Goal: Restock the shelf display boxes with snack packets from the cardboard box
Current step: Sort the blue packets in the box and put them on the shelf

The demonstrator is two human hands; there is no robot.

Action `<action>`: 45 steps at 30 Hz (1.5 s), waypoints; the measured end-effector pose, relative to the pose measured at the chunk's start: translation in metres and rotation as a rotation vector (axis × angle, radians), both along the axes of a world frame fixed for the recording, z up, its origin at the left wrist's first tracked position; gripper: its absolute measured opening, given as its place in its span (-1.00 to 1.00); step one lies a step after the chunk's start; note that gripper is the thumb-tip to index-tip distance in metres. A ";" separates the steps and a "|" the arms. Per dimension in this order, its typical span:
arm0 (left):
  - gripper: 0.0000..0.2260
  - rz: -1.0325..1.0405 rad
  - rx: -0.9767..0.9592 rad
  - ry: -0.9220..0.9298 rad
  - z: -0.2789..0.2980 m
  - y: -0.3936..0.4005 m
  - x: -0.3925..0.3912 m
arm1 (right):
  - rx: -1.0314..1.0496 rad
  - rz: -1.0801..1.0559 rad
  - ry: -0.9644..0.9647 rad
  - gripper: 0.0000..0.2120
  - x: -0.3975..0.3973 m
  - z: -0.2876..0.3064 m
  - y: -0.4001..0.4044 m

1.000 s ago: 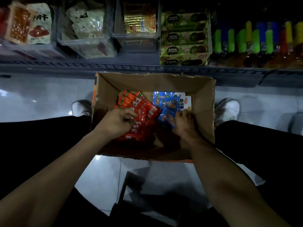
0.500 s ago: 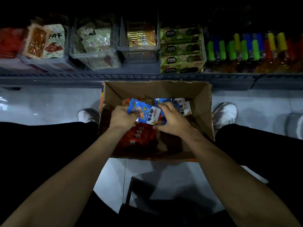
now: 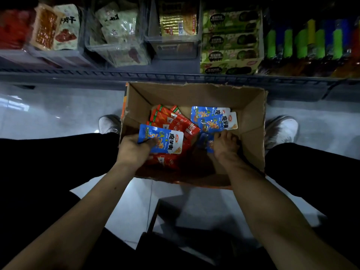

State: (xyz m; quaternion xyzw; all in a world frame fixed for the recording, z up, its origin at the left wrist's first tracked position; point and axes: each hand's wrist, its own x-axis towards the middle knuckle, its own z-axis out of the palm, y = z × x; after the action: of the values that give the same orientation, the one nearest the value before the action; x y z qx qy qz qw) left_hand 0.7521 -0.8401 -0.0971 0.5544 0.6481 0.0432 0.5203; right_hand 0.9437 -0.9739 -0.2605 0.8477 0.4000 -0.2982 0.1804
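Big white characters 魔芋爽 run down the blue packet (image 3: pixel 161 141) in the left hand (image 3: pixel 134 151), with a small red oval logo above them, too small to read. The same 魔芋爽 shows on the blue packets (image 3: pixel 216 118) lying in the cardboard box (image 3: pixel 253 117). Up on the shelf, a pale pouch (image 3: pixel 67 26) carries what looks like 干. The green cartons' (image 3: pixel 229 39) dark labels blur out.

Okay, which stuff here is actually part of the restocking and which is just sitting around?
Part of the job:
cardboard box
blue packet held by the left hand
blue packets by the right hand
red packets
clear display boxes

Just there:
green cartons
bottles
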 end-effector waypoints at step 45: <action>-0.83 0.163 -0.265 -0.715 0.092 -0.004 0.040 | 1.063 -0.946 0.984 -0.71 0.000 0.244 0.015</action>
State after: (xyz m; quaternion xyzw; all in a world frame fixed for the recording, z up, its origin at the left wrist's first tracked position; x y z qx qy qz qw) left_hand 0.7922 -0.8445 -0.0051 0.3789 0.4679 0.1909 0.7753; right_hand 0.9441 -0.9592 -0.0165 0.6716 0.1241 -0.4483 -0.5767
